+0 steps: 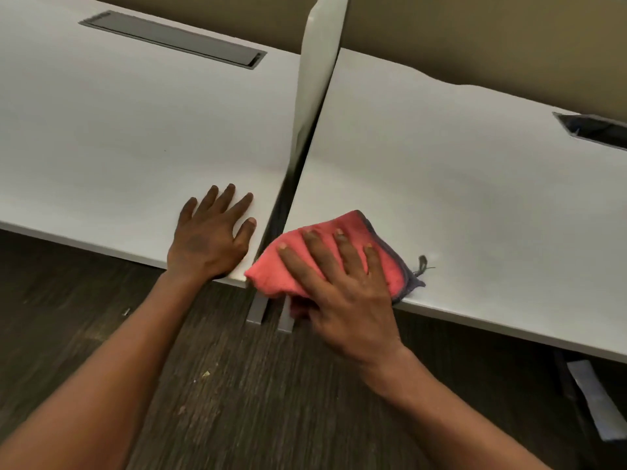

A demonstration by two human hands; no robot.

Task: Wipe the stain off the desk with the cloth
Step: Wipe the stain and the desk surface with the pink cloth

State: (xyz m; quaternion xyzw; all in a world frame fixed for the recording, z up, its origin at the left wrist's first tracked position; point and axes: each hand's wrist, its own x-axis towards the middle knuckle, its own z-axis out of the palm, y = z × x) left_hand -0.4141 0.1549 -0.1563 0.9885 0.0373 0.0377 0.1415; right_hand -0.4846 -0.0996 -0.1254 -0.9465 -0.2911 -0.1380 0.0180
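The right hand (342, 283) lies spread, fingers straight, pressing a pink cloth (305, 262) with a dark grey hem onto the near corner of the white desk (458, 184). The left hand (210, 239) rests flat, fingers spread, on the neighbouring desk (118, 130) beside a divider panel (319, 62).

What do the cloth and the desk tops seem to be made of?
Cloth: looks like soft pink microfibre or terry, judging by its fuzzy nap, with a stitched grey edge. Right-hand desk: probably laminated board, from its smooth matt white face and thin square edge.
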